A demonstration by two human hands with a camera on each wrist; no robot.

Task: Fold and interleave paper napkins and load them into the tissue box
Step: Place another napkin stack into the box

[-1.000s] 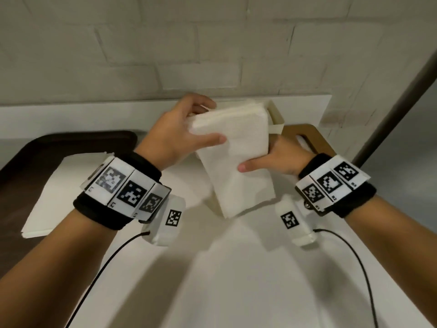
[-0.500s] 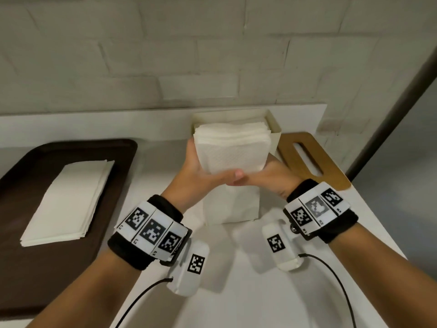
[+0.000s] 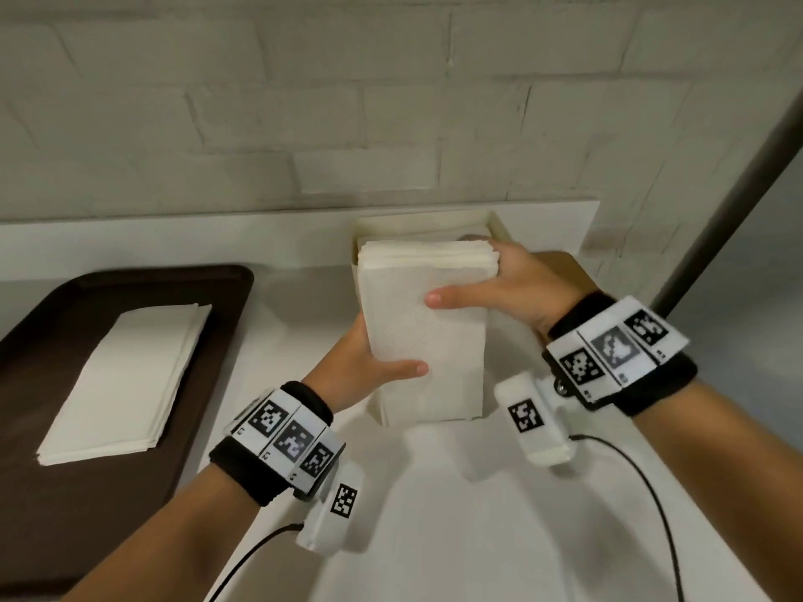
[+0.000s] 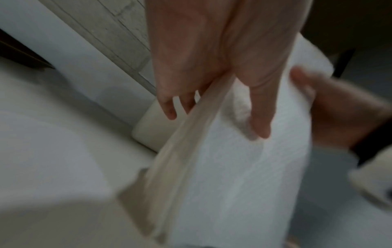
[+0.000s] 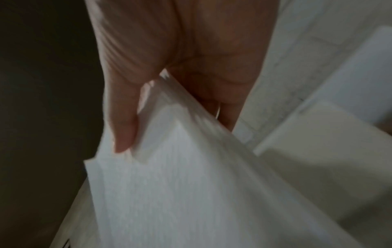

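We see the stack of napkins (image 3: 428,323) held upright in both hands, directly in front of the open tissue box (image 3: 499,225), which sits on the white counter (image 3: 456,514) against the low ledge at the wall. The stack's lower edge hangs close to the counter; we cannot tell whether it touches. Its top edge shows many layers and stands level with the box's rim, hiding most of the box's front wall.

The left hand (image 3: 363,367) grasps the stack low on its left side: the thumb lies across the front face and, in the left wrist view, the fingers (image 4: 169,107) reach behind the stack's layered edge (image 4: 180,151). The right hand (image 3: 508,293) grasps the upper right corner, thumb stretched flat across the front face and fingers wrapped behind the top. The right wrist view confirms this pinch, with the thumb on 1 side of the corner (image 5: 157,127) and fingers on the other. Both grips are only as wide as the stack is thick.

Left of the box, a dark brown tray (image 3: 52,514) rests on the counter and carries a second pile of flat napkins (image 3: 130,380). A brown wooden lid (image 3: 565,265) lies beside the box on its right, mostly behind the right hand. Each wrist wears a black band with printed markers.
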